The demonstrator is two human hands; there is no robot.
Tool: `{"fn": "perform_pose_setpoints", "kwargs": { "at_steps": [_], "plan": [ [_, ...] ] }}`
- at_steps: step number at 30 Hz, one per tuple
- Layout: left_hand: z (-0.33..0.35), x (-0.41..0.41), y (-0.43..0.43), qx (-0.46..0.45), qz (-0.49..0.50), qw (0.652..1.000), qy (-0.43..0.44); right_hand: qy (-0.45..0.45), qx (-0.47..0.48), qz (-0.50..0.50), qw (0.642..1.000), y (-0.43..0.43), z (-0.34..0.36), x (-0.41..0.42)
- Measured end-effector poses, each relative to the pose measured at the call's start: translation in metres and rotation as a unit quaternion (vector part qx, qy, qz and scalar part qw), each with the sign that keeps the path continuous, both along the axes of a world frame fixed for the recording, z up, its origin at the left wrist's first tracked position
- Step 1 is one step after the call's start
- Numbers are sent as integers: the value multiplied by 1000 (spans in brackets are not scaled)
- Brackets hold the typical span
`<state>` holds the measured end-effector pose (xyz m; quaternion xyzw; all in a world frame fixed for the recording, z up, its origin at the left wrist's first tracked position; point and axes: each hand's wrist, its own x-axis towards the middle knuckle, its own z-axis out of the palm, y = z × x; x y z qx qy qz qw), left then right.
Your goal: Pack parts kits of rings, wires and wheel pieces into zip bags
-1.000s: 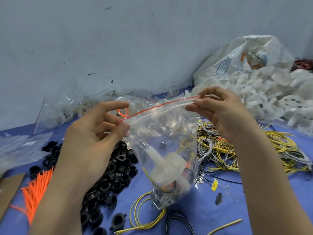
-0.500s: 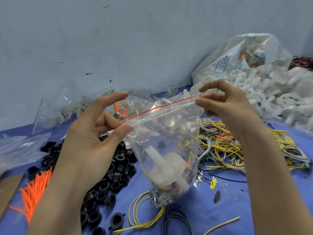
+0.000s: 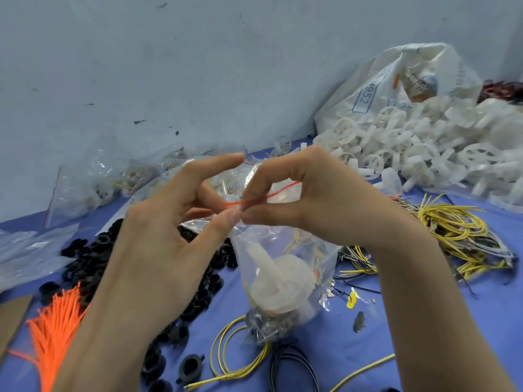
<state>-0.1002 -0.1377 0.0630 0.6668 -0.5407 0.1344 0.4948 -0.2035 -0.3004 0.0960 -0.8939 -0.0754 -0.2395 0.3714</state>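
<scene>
Head view, and the fingers point(image 3: 263, 216) of the right hand point(image 3: 325, 205) are clamping on the red zip strip point(image 3: 271, 195), thumb and forefinger squeezing it flat. The left hand point(image 3: 158, 241) is meeting them tip to tip, its thumb pressing the same strip against a finger behind, its forefinger sticking out straight above. So both hands are pinching the top edge of the zip bag point(image 3: 283, 250), which is hanging between them over the counter point(image 3: 424, 321). Its bottom is dangling by a yellow wire loop point(image 3: 226, 349), touching down or not, I cannot tell.

Inside, a white wheel piece point(image 3: 280, 281) is sagging low with dark bits under it, and thin yellow wire is showing through the film. By the look of it the seal is being pressed shut, though fingers are hiding part of the strip, so how much is closed I cannot say.

That bag is looking light, soft and slippery. The film is going to crumple anywhere but the stiffer strip, so the top edge is where to be holding it.

Moving outward, black rings point(image 3: 93, 258) are heaping under the left wrist and orange ties point(image 3: 56, 315) are fanning at the near left. Yellow wires point(image 3: 458, 230) are tangling on the right, white wheel pieces point(image 3: 438, 159) are spilling from a sack point(image 3: 396, 80) at the far right, and filled bags point(image 3: 85, 185) are lying at the back left
</scene>
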Motion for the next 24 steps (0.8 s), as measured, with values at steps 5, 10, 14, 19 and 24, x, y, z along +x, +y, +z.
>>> {"fn": "perform_pose_setpoints", "kwargs": {
  "at_steps": [5, 10, 14, 19, 24],
  "plan": [
    [1, -4, -1, 8, -13, 1000, -7, 38, 30, 5, 999, -1, 0, -2],
    [0, -5, -3, 3, -23, 1000, -12, 59, 48, 5, 997, -1, 0, -5],
    [0, -7, -5, -10, -37, 999, -2, 74, 68, 6, 995, -1, 1, -8],
    [-1, -9, -8, -19, -27, 999, 10, 69, 92, 7, 993, 0, 1, -9],
    [-1, -10, -7, -25, -33, 999, 34, 57, 79, 3, 995, 0, 3, -10]
  ]
}}
